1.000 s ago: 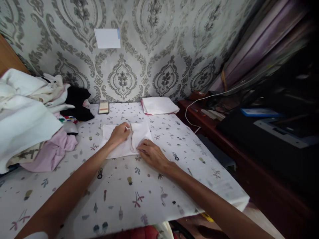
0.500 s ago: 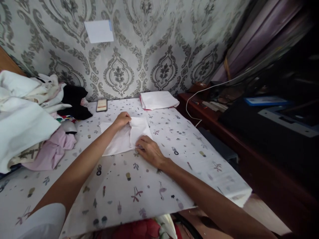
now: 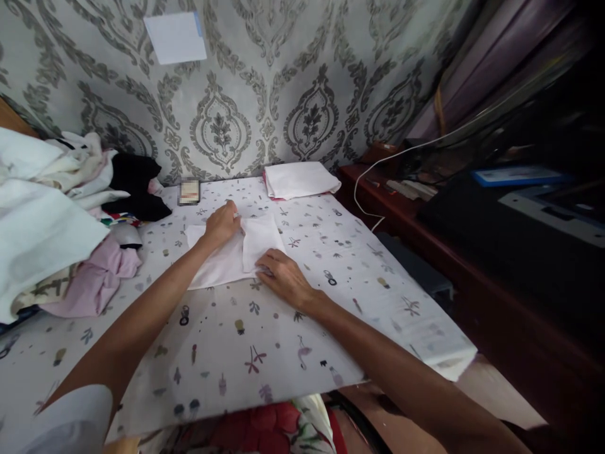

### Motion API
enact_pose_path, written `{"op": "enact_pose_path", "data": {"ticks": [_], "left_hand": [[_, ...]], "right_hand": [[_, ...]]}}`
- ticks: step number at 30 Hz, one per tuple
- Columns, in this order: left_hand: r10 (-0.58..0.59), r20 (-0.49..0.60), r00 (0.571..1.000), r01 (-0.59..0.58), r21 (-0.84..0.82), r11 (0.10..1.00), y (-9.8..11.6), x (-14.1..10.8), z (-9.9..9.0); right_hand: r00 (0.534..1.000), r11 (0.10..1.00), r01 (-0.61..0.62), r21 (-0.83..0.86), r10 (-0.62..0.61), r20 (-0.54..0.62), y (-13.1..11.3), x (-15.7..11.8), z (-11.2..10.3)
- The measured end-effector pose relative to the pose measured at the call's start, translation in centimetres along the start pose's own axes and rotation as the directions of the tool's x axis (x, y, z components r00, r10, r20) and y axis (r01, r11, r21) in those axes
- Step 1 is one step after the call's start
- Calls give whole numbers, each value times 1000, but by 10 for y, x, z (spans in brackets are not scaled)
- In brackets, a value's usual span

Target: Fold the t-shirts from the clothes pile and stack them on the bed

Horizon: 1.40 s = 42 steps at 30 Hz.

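I cannot make out whether the left hand (image 3: pixel 221 226), by the far edge of the white cloth (image 3: pixel 263 238), or right hand (image 3: pixel 286 280), at its near edge, pinches it. Printed sheeting (image 3: pixel 293 353) lies beneath it, damask wallpaper (image 3: pixel 265 75) beyond.

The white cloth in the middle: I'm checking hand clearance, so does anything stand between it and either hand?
Nothing visible does. The right hand is at the near edge of the white cloth; the left hand is by its far edge, grip unclear. The clothes pile lies apart, to the left.
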<state>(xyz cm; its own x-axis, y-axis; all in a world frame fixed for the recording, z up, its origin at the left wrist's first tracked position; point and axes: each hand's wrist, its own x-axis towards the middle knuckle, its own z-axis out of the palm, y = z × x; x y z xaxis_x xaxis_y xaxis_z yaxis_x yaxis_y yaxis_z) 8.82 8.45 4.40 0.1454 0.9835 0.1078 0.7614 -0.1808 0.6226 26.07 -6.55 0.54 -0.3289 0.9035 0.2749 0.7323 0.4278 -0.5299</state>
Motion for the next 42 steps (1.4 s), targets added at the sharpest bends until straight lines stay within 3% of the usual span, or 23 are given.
{"op": "enact_pose_path", "data": {"ticks": [1, 3, 5, 7, 9, 15, 19, 24, 32, 38, 42], "left_hand": [[78, 11, 997, -78, 68, 995, 0, -9, -3], [174, 138, 975, -193, 130, 973, -1, -30, -9], [166, 292, 942, -194, 68, 979, -3, -51, -11], [135, 359, 924, -130, -39, 991, -5, -65, -10], [117, 353, 928, -57, -175, 983, -6, -71, -7], [34, 370, 929, 170, -505, 846, 8, -71, -1], [-100, 437, 894, 341, -517, 785, 15, -74, -2], [-173, 459, 871, 397, -454, 798, 12, -75, 0], [-137, 421, 897, 329, -426, 843, 7, -72, 4], [157, 304, 940, 31, -533, 846, 1, -70, 8], [100, 274, 957, -11, -307, 952, -10, -67, 8]], "right_hand": [[1000, 1000, -7, -9, 7, 8, 0, 1, 0], [1000, 1000, -14, -12, 15, 17, 0, 2, 0], [1000, 1000, -9, 3, 9, 9, 0, 2, 0], [1000, 1000, 0, 23, 0, -18, 0, 2, 0], [998, 999, -6, 34, 8, -55, 0, 2, 0], [995, 999, -42, -25, 40, -87, 3, -3, -4], [999, 994, -29, -101, 25, -41, 3, -5, -7], [1000, 988, -20, -151, 20, -6, -1, -5, -5], [999, 982, 34, -186, -36, -9, -3, -6, -5], [993, 988, 94, -120, -102, -62, 0, -8, -3], [990, 992, 84, -99, -94, -103, 0, -7, -4]]}}
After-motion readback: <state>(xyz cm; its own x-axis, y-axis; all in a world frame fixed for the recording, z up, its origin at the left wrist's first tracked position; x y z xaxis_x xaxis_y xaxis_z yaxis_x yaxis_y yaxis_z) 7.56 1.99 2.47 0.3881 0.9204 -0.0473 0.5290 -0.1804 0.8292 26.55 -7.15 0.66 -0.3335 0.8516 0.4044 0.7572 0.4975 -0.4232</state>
